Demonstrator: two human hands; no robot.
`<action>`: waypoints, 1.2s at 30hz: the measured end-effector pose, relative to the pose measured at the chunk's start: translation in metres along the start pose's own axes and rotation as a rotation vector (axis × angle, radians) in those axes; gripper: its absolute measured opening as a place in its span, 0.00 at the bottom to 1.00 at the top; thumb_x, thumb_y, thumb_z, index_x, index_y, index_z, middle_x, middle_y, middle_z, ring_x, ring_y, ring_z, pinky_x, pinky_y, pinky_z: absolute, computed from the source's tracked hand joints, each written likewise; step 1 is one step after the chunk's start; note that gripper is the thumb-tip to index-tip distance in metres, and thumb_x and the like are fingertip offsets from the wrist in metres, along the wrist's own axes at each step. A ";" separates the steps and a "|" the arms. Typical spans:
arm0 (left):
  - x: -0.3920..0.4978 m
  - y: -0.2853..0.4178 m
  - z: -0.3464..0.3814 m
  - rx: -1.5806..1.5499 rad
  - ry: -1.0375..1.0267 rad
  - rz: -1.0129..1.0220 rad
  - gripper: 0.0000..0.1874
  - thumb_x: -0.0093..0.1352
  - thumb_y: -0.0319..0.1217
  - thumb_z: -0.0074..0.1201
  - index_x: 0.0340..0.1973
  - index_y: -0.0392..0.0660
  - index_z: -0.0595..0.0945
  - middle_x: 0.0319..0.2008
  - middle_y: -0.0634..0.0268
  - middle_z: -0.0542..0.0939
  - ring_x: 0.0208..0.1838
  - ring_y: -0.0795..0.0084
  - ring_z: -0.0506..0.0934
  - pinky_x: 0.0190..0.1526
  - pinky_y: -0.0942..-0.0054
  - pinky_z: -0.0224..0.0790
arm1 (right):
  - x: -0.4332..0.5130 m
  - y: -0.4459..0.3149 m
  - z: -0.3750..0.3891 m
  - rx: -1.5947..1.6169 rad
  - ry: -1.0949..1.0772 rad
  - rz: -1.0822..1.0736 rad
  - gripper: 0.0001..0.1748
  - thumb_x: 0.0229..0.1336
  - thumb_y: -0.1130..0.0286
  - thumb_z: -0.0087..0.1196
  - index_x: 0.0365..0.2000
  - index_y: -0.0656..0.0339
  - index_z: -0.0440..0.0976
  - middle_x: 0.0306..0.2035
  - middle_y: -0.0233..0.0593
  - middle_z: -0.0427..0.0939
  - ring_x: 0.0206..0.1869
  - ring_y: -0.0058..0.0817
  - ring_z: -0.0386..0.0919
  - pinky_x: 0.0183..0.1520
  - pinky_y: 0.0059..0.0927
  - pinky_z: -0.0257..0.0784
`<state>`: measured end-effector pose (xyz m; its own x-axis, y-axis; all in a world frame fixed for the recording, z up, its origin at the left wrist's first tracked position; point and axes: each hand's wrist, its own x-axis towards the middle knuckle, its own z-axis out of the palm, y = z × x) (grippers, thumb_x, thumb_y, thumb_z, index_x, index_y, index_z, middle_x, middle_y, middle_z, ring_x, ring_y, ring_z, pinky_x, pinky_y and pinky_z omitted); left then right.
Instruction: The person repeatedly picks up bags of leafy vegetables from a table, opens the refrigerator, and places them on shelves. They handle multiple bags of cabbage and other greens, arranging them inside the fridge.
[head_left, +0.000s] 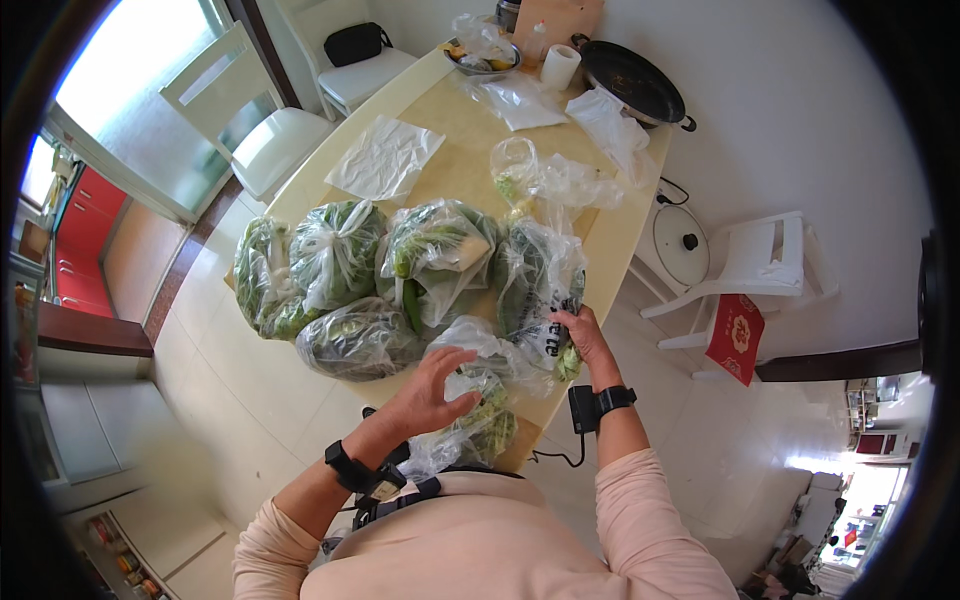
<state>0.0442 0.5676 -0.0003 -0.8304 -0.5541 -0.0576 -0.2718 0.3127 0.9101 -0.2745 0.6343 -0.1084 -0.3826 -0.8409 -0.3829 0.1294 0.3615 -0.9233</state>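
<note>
My right hand (585, 335) grips the edge of a clear plastic bag of leafy greens (525, 277) that bears dark print. My left hand (439, 394) hovers with fingers apart beside a clear bag of pale leafy greens (491, 420) at the near table edge. Left of them lie a bag of dark green vegetables (360, 337), a knotted bag of greens (337, 255) and a long bag of leafy stalks (262, 277). In the middle, a bag (442, 247) holds green vegetables and a pale piece; a green pepper (412, 304) shows against it.
Beyond the bags, the table (457, 161) bears a flattened plastic bag (386, 157), crumpled bags (577, 180), a paper roll (560, 67), a metal bowl (480, 69) and a black pan (634, 79). White chairs (277, 142) stand left; a glass lid (680, 245) lies right.
</note>
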 end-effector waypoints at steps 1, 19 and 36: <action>0.002 -0.001 0.000 -0.053 -0.005 -0.028 0.29 0.64 0.35 0.59 0.59 0.39 0.69 0.57 0.52 0.69 0.63 0.56 0.67 0.64 0.62 0.58 | 0.000 0.000 0.000 -0.002 0.005 0.030 0.16 0.46 0.68 0.61 0.37 0.65 0.76 0.32 0.30 0.77 0.33 0.22 0.74 0.40 0.27 0.70; 0.122 -0.063 0.070 -0.244 0.113 -0.468 0.49 0.59 0.43 0.63 0.66 0.29 0.55 0.64 0.44 0.62 0.66 0.55 0.63 0.64 0.67 0.55 | -0.016 -0.008 0.013 -0.215 0.032 -0.010 0.28 0.49 0.62 0.67 0.48 0.67 0.72 0.40 0.39 0.80 0.42 0.27 0.78 0.48 0.30 0.71; 0.151 -0.058 0.097 -0.776 0.172 -0.587 0.34 0.61 0.25 0.61 0.58 0.34 0.60 0.48 0.53 0.76 0.48 0.65 0.76 0.49 0.67 0.71 | -0.035 -0.015 0.018 -0.073 -0.015 -0.049 0.34 0.50 0.68 0.65 0.56 0.67 0.65 0.47 0.39 0.75 0.48 0.27 0.75 0.52 0.29 0.70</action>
<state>-0.1121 0.5405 -0.1017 -0.5673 -0.5831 -0.5815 -0.1724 -0.6064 0.7762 -0.2467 0.6508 -0.0820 -0.3729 -0.8639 -0.3384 0.0435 0.3481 -0.9365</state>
